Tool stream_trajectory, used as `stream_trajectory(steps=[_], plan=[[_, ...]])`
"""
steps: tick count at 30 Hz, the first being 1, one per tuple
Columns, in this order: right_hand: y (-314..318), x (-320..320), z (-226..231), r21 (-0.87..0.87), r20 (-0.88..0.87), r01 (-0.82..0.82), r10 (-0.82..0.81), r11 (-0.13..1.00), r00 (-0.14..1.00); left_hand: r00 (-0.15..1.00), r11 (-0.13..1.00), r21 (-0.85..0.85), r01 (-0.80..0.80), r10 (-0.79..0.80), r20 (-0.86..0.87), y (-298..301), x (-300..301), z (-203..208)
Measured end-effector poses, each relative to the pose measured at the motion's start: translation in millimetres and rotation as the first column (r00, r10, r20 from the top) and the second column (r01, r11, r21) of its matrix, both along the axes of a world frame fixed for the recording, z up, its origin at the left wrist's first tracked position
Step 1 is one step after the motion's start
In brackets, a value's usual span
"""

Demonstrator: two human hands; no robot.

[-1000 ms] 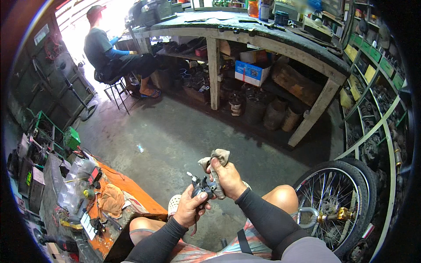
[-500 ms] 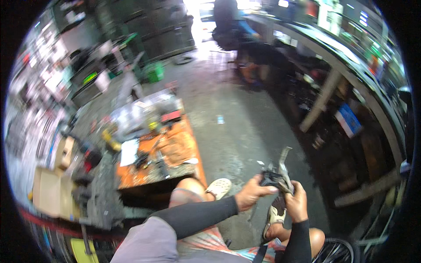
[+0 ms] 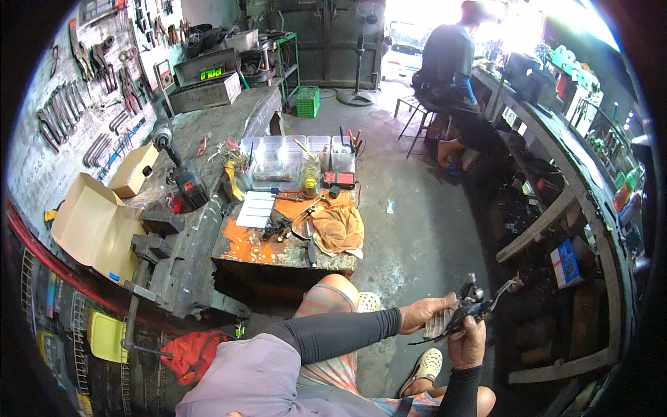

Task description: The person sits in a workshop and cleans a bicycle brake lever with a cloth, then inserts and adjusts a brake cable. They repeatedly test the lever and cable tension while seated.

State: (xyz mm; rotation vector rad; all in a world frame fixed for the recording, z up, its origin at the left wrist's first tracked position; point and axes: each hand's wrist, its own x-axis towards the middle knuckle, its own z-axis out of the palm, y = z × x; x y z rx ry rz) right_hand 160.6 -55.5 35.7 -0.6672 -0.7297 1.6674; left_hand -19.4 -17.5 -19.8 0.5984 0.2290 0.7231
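Note:
Both hands are held out over the floor at the lower right, around a black mechanical part (image 3: 472,313) with silver fittings and a bent metal arm reaching to the right. My left hand (image 3: 420,314) is closed at the part's left side, its thumb and fingers near a silver knob. Under those fingers hangs a pale, ribbed piece (image 3: 438,324), perhaps cloth; I cannot tell whether it belongs to the part. My right hand (image 3: 467,346) grips the part from below, thumb upward. A thin dark strip sticks out to the left beneath it.
A low orange-topped table (image 3: 236,240) holds an orange rag (image 3: 339,226), tools, a white paper and clear plastic bins (image 3: 278,167). On the left bench (image 3: 187,240) lie a power drill (image 3: 182,174) and an open cardboard box (image 3: 97,226). A wooden shelf frame (image 3: 538,226) stands right. Another person (image 3: 448,69) sits far back.
My hands and the black part have shifted right and a little lower in view. The part has turned, its metal arm now pointing right instead of up. The view has swung and sharpened.

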Motion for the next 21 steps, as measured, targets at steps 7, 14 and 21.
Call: stream_trajectory(steps=[7, 14, 21], plan=[[-3, 11, 3, -0.037, 0.374, -0.039, 0.05, 0.999, 0.926, 0.796, 0.912, 0.299, -0.281, 0.395, -0.458, -5, -8, -23], [-1, 10, -27, -0.013, 0.038, 0.086, -0.085, 0.996, 0.996, 0.358, 0.023, 0.999, 0.037, 0.933, -0.035, -19, 32, 29], [14, 59, -44, 0.031, -0.319, -0.055, 0.062, 0.998, 0.946, 0.22, 0.455, 0.889, -0.05, 0.873, -0.434, 24, 4, 19]])
